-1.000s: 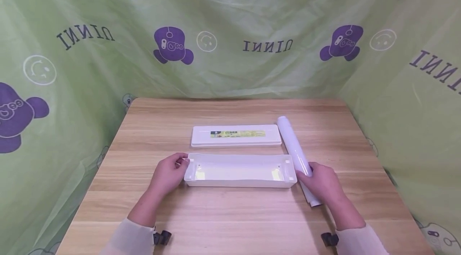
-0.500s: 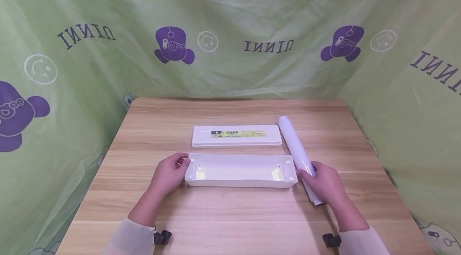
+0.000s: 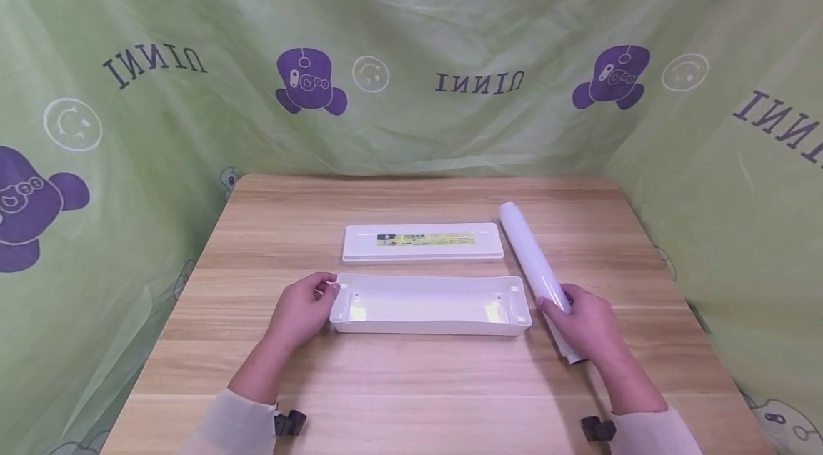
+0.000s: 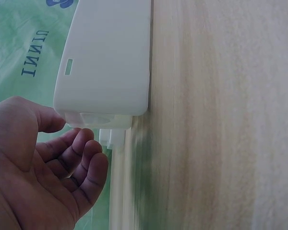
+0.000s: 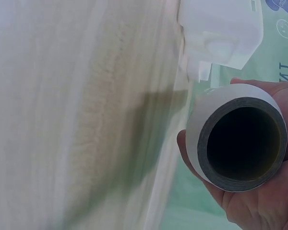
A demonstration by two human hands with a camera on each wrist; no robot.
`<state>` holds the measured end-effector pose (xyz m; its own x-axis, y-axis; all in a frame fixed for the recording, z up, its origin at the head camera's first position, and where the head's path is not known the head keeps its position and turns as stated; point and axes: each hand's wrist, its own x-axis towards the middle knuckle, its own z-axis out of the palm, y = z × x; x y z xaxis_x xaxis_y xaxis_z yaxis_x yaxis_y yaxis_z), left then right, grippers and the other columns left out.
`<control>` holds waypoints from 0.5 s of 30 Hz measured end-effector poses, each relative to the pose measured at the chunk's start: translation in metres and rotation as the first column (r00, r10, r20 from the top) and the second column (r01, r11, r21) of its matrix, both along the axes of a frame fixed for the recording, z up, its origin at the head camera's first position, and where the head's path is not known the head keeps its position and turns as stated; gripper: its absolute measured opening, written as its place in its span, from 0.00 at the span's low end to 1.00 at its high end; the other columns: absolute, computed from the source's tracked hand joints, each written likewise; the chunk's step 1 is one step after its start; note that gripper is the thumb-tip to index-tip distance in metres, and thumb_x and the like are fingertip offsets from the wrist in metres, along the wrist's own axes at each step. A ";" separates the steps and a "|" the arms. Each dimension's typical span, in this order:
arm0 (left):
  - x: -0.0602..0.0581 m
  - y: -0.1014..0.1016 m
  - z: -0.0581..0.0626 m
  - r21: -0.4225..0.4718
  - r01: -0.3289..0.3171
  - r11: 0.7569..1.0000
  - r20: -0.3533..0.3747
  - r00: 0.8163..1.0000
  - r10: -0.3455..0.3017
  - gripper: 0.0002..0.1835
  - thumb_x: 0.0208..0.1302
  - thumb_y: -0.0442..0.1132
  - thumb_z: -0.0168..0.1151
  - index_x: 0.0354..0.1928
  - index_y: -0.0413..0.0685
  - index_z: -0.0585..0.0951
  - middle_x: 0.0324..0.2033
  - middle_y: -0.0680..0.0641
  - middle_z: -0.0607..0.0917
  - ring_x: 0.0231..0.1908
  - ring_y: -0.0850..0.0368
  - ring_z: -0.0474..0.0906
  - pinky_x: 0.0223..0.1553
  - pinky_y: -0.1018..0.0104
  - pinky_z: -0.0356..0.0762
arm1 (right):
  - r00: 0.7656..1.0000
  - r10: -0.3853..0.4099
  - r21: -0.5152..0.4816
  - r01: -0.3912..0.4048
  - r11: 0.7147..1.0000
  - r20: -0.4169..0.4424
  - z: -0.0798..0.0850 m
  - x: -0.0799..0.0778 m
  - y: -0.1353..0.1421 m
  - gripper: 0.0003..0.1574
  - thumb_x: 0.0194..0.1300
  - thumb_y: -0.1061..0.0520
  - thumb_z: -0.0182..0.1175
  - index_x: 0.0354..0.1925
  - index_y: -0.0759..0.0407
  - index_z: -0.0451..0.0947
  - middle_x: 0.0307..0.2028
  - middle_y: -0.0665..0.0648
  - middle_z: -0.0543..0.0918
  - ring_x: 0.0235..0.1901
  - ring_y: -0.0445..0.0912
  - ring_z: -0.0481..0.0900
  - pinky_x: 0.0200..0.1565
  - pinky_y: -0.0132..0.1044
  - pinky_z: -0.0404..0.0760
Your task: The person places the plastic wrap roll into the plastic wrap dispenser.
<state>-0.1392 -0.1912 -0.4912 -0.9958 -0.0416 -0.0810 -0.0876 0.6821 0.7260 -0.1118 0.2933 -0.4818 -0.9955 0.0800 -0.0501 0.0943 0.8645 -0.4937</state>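
Note:
An open white plastic box (image 3: 431, 327) stands lengthwise on the table, its long sides running left to right. My left hand (image 3: 304, 307) is at its left end; in the left wrist view the thumb lies at the rim corner and the curled fingers sit against the end wall (image 4: 93, 119). My right hand (image 3: 586, 323) grips a roll of cling film (image 3: 529, 249) near its lower end, right of the box. The roll lies slanted, and its hollow dark core faces the right wrist camera. Under it a shadow falls on the tabletop, so the near end looks raised.
A white lid (image 3: 360, 243) with a yellow-green label lies behind the box, just left of the roll's far end. The wooden table (image 3: 283, 212) meets a green printed curtain (image 3: 411, 133) at the back and sides.
The roll of cling film has shifted slightly right and up in my right hand, and its near end has drawn away from the box. My left hand and the box have stayed put.

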 end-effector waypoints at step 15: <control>0.001 -0.002 0.000 -0.004 0.001 1.000 0.016 1.000 -0.001 0.19 0.75 0.48 0.58 0.58 0.46 0.84 0.43 0.47 0.86 0.41 0.53 0.80 0.40 0.61 0.79 | 0.999 0.001 -0.046 -0.003 0.999 -0.036 0.015 0.000 0.004 0.48 0.71 0.34 0.62 0.67 0.73 0.71 0.51 0.77 0.82 0.39 0.58 0.84 0.40 0.54 0.86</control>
